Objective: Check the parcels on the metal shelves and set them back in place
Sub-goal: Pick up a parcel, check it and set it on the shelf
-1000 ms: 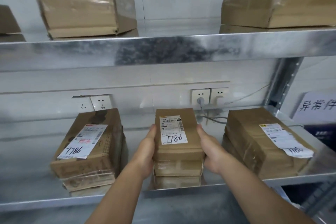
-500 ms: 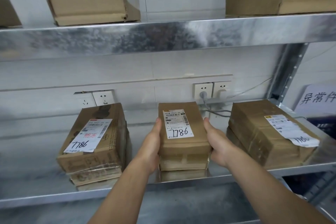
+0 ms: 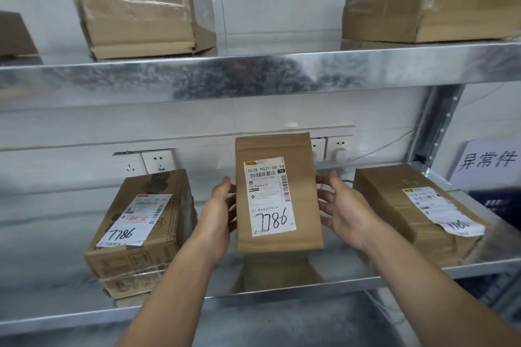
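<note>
Grip: your left hand (image 3: 218, 220) grasps the left edge of the middle parcel (image 3: 277, 197), thumb in front and fingers behind. Your right hand (image 3: 348, 214) lies against the right edge with its fingers spread and nearly straight, pressing rather than clenched.
Parcel: it is at the centre of the frame, lifted clear of the lower shelf (image 3: 423, 272), label facing you.
Axis: the long side runs top to bottom in the frame. The top leans away from you, and the handwritten number reads upside down.
Nearer hand: both hands sit level, one on each flank, so neither leads.
Landing spot: bare metal straight below the parcel. You probably need to tip the top away and lower it.
Sides: the left parcel (image 3: 141, 234) and right parcel (image 3: 408, 214) flank the gap. The right one is just beside your right hand, the left one a little further from your left.
Above: the upper shelf (image 3: 253, 76) is well clear of the parcel's top.
Behind: the sockets (image 3: 158, 160) and a cable (image 3: 375, 149) are on the wall, so stop short of them.
</note>
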`<action>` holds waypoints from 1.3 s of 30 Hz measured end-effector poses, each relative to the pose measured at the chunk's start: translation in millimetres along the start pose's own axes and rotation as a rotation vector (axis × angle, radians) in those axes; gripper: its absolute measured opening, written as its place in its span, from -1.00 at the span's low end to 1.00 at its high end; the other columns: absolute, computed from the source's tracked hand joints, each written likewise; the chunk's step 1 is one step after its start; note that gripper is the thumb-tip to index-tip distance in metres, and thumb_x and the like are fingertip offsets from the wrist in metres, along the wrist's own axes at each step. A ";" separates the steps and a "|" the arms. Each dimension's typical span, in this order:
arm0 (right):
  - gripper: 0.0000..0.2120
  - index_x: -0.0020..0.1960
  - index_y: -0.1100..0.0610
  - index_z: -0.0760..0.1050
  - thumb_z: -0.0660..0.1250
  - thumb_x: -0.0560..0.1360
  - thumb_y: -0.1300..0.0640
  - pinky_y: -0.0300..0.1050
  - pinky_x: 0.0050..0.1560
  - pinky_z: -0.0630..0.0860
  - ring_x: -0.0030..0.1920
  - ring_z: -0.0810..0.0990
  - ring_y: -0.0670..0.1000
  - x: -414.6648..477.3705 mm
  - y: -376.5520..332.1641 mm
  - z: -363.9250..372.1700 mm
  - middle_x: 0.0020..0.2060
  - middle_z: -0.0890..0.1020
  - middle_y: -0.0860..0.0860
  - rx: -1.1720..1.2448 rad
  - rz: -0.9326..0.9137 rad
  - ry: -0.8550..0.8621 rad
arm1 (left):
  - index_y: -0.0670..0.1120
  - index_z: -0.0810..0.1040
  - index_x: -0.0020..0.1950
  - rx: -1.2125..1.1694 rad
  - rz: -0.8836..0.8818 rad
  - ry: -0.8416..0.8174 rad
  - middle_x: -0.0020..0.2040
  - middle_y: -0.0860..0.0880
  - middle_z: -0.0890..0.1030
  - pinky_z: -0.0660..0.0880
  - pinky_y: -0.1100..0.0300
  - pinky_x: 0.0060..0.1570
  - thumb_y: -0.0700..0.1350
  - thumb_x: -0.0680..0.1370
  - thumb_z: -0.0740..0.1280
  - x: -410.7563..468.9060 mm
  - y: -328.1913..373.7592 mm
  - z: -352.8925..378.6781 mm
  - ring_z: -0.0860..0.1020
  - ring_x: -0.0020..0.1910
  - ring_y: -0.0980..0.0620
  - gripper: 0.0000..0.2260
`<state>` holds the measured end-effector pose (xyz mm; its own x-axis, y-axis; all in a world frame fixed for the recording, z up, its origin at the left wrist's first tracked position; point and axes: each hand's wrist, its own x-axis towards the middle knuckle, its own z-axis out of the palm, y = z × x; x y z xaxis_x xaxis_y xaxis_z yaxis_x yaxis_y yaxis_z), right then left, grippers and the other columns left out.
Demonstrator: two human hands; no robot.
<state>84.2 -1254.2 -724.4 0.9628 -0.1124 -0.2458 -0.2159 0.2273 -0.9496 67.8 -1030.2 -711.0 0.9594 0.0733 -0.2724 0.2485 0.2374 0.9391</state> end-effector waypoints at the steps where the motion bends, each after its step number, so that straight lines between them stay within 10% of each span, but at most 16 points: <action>1: -0.56 0.18 0.06 0.59 0.14 0.67 -0.25 0.05 0.09 0.54 0.10 0.67 0.05 -0.4 -1.4 0.4 -0.03 0.77 0.01 0.018 -0.001 0.001 | -0.10 0.57 0.16 -0.011 0.018 0.009 0.13 -0.13 0.71 0.49 -0.01 0.11 0.16 0.71 0.11 0.3 0.8 0.7 0.64 0.12 -0.11 -0.60; 13: -0.50 0.07 0.03 0.66 0.09 0.66 -0.29 0.00 -0.06 0.52 0.05 0.65 -0.02 -12.2 -5.7 12.8 -0.24 0.76 -0.11 0.044 0.024 0.032 | -0.01 0.61 0.30 -0.038 0.033 -0.025 0.08 -0.04 0.71 0.56 -0.02 -0.04 0.22 0.67 0.19 -3.4 -5.1 3.6 0.63 0.17 -0.09 -0.59; 21: -0.53 0.34 -0.06 0.58 0.17 0.64 -0.31 0.06 0.15 0.58 0.15 0.66 0.01 -26.6 8.7 19.0 0.01 0.76 -0.04 -0.006 0.032 -0.011 | 0.04 0.52 0.36 -0.028 0.086 -0.044 -0.20 0.12 0.72 0.50 0.02 -0.08 0.13 0.69 0.18 0.4 -14.2 2.4 0.61 0.08 -0.03 -0.68; 31: -0.52 0.39 -0.03 0.54 0.16 0.66 -0.29 0.18 0.39 0.48 0.27 0.59 0.05 -28.4 5.1 16.8 0.11 0.71 -0.02 -0.044 0.036 -0.012 | 0.08 0.54 0.32 -0.027 0.089 -0.051 -0.05 0.04 0.72 0.53 -0.01 -0.05 0.14 0.69 0.17 -1.9 -11.5 5.2 0.61 0.14 -0.07 -0.71; 36: -0.57 0.26 -0.08 0.61 0.21 0.61 -0.33 0.23 0.41 0.46 0.30 0.56 0.10 -26.1 2.3 8.0 0.17 0.68 -0.01 -0.161 0.014 -0.001 | 0.04 0.57 0.25 -0.019 0.076 -0.027 -0.03 0.05 0.70 0.38 -0.19 0.37 0.10 0.69 0.18 3.3 -10.4 -2.7 0.58 0.18 -0.04 -0.74; 39: -0.65 0.09 0.01 0.66 0.19 0.68 -0.18 0.09 0.26 0.55 0.06 0.65 0.06 -19.9 -3.2 2.3 -0.14 0.75 -0.05 -0.151 0.018 0.017 | 0.03 0.59 0.22 0.043 0.115 -0.027 0.02 0.03 0.70 0.33 -0.14 0.39 0.09 0.70 0.15 4.6 -2.9 -7.5 0.57 0.21 -0.03 -0.72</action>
<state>66.1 -1250.4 -716.0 0.9560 -0.1263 -0.2648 -0.2561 0.0815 -0.9632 70.5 -1023.3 -716.5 0.9850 0.0717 -0.1569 0.1412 0.1871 0.9721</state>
